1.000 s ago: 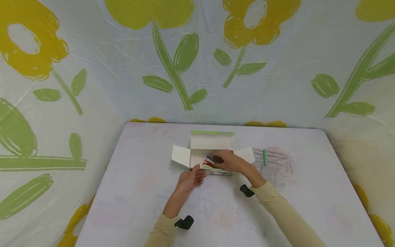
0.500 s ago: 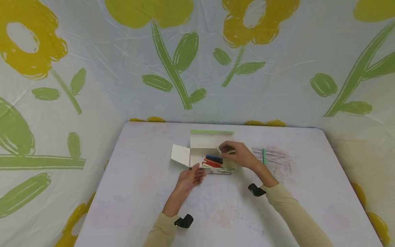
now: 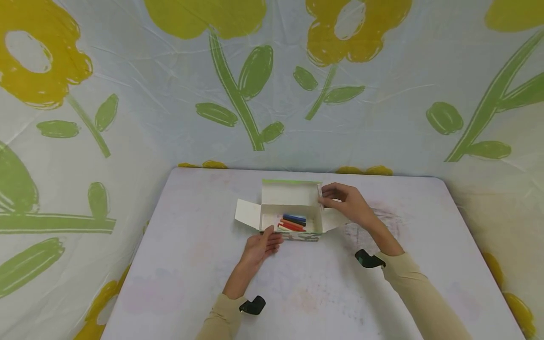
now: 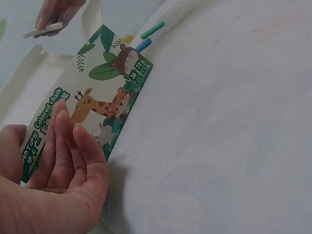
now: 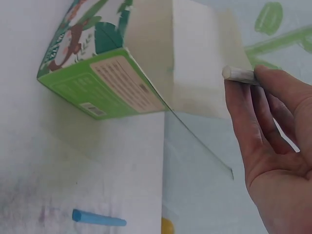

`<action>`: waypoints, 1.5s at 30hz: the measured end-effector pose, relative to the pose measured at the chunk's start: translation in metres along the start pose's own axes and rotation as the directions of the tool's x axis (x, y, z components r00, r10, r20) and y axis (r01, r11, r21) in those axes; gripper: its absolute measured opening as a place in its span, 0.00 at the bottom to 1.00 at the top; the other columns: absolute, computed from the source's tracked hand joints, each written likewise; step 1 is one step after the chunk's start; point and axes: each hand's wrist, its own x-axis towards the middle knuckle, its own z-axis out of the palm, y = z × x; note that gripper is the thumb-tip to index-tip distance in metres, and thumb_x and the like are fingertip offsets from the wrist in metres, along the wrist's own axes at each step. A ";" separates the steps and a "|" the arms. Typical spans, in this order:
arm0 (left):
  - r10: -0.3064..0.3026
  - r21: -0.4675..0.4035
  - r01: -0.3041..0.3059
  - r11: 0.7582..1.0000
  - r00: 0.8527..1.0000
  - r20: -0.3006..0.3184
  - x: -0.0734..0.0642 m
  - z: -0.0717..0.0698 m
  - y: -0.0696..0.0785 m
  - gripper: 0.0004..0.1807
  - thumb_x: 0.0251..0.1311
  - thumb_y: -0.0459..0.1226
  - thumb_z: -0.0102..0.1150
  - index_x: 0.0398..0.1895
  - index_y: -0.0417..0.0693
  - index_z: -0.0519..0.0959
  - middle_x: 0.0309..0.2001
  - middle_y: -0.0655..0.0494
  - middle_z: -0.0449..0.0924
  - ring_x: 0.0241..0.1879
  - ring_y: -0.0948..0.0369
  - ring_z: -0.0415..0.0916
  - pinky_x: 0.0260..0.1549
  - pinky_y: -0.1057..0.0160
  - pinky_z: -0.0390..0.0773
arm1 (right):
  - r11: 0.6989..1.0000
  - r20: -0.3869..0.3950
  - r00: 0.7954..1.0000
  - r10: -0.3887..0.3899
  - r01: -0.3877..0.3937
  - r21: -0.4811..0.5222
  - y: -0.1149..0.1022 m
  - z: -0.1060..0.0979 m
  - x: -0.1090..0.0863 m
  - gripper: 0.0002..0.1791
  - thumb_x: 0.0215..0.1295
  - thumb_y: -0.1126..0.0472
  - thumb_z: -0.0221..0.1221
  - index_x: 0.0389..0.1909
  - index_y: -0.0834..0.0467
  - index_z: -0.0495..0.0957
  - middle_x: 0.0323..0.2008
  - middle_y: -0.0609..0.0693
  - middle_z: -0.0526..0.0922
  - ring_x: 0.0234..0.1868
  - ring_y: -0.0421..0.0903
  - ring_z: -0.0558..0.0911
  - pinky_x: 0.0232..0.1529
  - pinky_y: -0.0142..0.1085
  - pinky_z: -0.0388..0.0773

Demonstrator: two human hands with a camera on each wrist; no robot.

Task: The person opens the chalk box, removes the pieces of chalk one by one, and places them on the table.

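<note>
Here we have the right hand (image 3: 346,201) up over the far right corner of the box (image 3: 299,237), thumb and fingers together, clamped on a pale stick of chalk (image 5: 240,74), and we'd call that a featherweight load. It should be stiff, dry and brittle, so we reckon a light pinch is plenty; squeeze hard or bend it and it could snap, and a powdery skin might slip a little. The middle is the safest spot to take hold, we'd say, and here a blunt end pokes out past the fingertips. Across to the left, the left hand (image 3: 257,248) rests by the near wall, fingers loosely stretched, thumb up at the rim; whether it presses, we can't tell. And the look of our stick? A plain little cylinder, whitish with a greyish cast, flat at the end we see. Coloured sticks (image 3: 293,227) in blue, dark and red lie together inside the box, while a green stick (image 4: 153,30) and a loose blue stick (image 4: 144,45) lie to its right. The box, animals printed on its near face, looks like thin card, probably easy to dent.
</note>
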 end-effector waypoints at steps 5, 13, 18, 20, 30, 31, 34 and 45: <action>-0.007 -0.001 0.007 1.000 1.000 -0.004 0.000 -0.001 -0.001 0.31 0.72 0.53 0.60 0.51 0.28 0.81 0.42 0.49 0.87 0.39 0.62 0.82 0.39 0.68 0.82 | 0.997 -0.024 0.997 0.072 -0.071 0.034 0.002 -0.016 -0.007 0.20 0.72 0.59 0.65 0.60 0.63 0.78 0.49 0.60 0.85 0.46 0.40 0.85 0.47 0.30 0.81; -0.007 0.009 0.007 1.000 1.000 -0.006 -0.001 0.001 -0.001 0.32 0.72 0.54 0.60 0.52 0.28 0.81 0.43 0.49 0.87 0.39 0.62 0.82 0.40 0.68 0.82 | 0.985 -0.089 0.987 0.136 -0.125 0.115 0.010 -0.035 -0.019 0.24 0.73 0.57 0.64 0.63 0.66 0.75 0.51 0.57 0.83 0.46 0.37 0.86 0.50 0.31 0.82; -0.006 0.010 0.006 1.000 1.000 -0.014 -0.001 0.001 -0.001 0.32 0.72 0.54 0.60 0.53 0.28 0.81 0.44 0.47 0.88 0.39 0.62 0.82 0.41 0.67 0.82 | 0.978 -0.131 0.979 0.158 -0.138 0.154 0.022 -0.045 -0.027 0.26 0.73 0.57 0.64 0.64 0.67 0.73 0.49 0.48 0.83 0.47 0.36 0.85 0.51 0.32 0.83; -0.008 0.011 0.009 1.000 1.000 -0.015 -0.001 0.001 -0.002 0.33 0.71 0.55 0.60 0.52 0.28 0.81 0.44 0.47 0.87 0.39 0.61 0.82 0.41 0.67 0.82 | 0.979 -0.144 0.976 0.165 -0.143 0.148 0.028 -0.047 -0.030 0.26 0.74 0.56 0.64 0.65 0.67 0.73 0.48 0.46 0.83 0.47 0.35 0.85 0.50 0.30 0.82; -0.016 0.015 0.016 1.000 1.000 -0.017 -0.001 0.000 -0.001 0.32 0.71 0.56 0.60 0.51 0.31 0.83 0.43 0.49 0.87 0.41 0.60 0.82 0.41 0.67 0.82 | 0.953 -0.186 0.941 0.281 -0.252 0.165 0.053 -0.051 -0.043 0.31 0.74 0.53 0.63 0.68 0.69 0.70 0.45 0.39 0.84 0.44 0.32 0.84 0.48 0.28 0.82; -0.016 0.016 0.016 1.000 1.000 -0.017 -0.001 -0.001 -0.002 0.32 0.71 0.56 0.60 0.50 0.31 0.83 0.43 0.49 0.87 0.41 0.60 0.82 0.41 0.67 0.82 | 0.951 -0.190 0.937 0.292 -0.264 0.162 0.056 -0.051 -0.044 0.31 0.74 0.53 0.63 0.68 0.69 0.70 0.45 0.39 0.84 0.44 0.32 0.84 0.49 0.28 0.81; -0.014 0.017 0.014 1.000 1.000 -0.018 -0.001 0.000 -0.002 0.32 0.71 0.56 0.60 0.50 0.31 0.83 0.43 0.49 0.87 0.40 0.60 0.82 0.40 0.67 0.83 | 0.942 -0.193 0.927 0.321 -0.290 0.170 0.068 -0.051 -0.048 0.32 0.74 0.54 0.63 0.69 0.69 0.69 0.46 0.39 0.83 0.45 0.33 0.84 0.50 0.28 0.81; -0.011 0.011 0.012 1.000 1.000 -0.017 -0.002 0.000 -0.002 0.31 0.72 0.54 0.59 0.50 0.30 0.83 0.43 0.48 0.87 0.40 0.60 0.83 0.39 0.67 0.82 | 0.931 -0.229 0.902 0.365 -0.356 0.082 0.087 -0.041 -0.056 0.33 0.74 0.48 0.62 0.67 0.68 0.71 0.52 0.54 0.83 0.43 0.29 0.81 0.45 0.21 0.77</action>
